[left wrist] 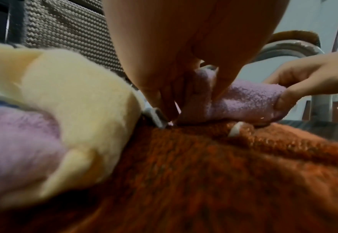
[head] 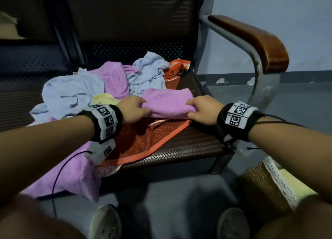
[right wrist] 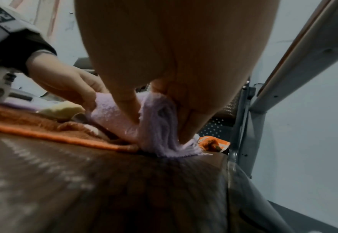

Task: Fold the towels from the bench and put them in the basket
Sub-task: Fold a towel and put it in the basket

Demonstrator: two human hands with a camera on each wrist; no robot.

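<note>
A folded purple towel (head: 168,102) lies on an orange-red towel (head: 143,140) on the bench seat (head: 188,145). My left hand (head: 133,109) pinches its left end (left wrist: 219,100). At the other end (right wrist: 158,126), my right hand (head: 203,109) grips it between thumb and fingers. Behind lie crumpled light blue towels (head: 71,91), another purple towel (head: 113,78) and a pale yellow one (head: 106,98). A wicker basket (head: 260,186) with a lace-edged liner stands on the floor at lower right.
The bench has a wooden armrest (head: 255,41) on a grey metal frame at the right. A purple towel (head: 68,176) hangs over the seat's front edge at left. My shoes (head: 106,220) are on the grey floor below.
</note>
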